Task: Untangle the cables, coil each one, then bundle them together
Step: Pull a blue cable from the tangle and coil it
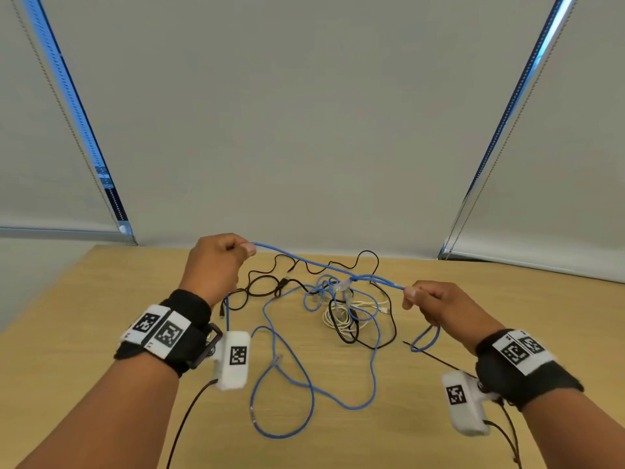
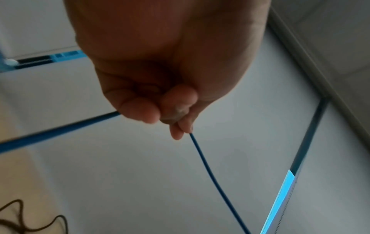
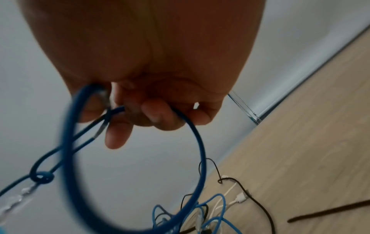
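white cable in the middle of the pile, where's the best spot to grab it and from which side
Probably its loose coil, taken from above: the loops lie flat on the table, so a pinching grip can gather several strands. A black cable and blue cable cross it, so lift gently. Both the left hand and right hand already pinch blue cable.

blue cable (image 3: 68,120) loop blurs near the right wrist lens; both forearms run off frame.

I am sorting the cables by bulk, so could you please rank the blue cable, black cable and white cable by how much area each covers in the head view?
1. blue cable, spread widest.
2. black cable.
3. white cable, a small bunch.
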`<state>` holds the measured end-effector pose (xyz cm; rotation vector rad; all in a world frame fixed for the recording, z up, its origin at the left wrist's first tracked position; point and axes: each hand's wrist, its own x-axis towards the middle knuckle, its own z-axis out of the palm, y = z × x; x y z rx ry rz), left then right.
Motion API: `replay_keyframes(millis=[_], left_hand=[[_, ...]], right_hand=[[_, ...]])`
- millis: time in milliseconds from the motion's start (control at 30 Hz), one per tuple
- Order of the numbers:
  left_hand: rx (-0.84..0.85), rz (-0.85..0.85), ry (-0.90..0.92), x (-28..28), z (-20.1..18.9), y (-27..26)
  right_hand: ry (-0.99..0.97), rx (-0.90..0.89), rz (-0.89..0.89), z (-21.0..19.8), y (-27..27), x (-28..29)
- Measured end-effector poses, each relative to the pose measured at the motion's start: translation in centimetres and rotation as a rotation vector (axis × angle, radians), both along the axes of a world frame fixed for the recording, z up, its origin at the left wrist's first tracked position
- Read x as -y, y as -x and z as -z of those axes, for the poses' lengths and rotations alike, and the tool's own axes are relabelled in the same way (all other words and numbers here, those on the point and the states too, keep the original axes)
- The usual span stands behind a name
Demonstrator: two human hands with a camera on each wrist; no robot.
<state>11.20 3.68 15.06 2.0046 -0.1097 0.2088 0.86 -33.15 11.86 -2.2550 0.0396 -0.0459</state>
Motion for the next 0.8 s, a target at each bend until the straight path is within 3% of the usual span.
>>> replay_keyframes(millis=[200,333,500,567,700,800], left_hand=[[-0.006,0.036,-0.008,1.1,1.3,0.2],[-0.03,0.269,-0.072,3.9,2.0,1.7],[-0.101,0.415,-0.116,6.5,2.9,3.1],[-0.117,0.427,-0.1,7.3,3.0,3.3],[-0.153,0.401,-0.03,7.5,2.8,3.1],[-0.167,0.379,-0.038,7.0,2.6,2.9]], right_hand=[[-0.023,0.073,0.048,-0.6,0.0,-0.1],[0.131,0.094,-0.042,-0.7,-0.1,-2.0],[0.378,0.101,-0.18,-2.0,0.1,-4.6],[0.315,0.044,-0.23,-2.2,0.1,-5.5],[-0.056,-0.054,-0.137,-1.5,-0.2,-6.0],[-0.122,-0.081,-0.074,-1.3,-0.3,-5.7]])
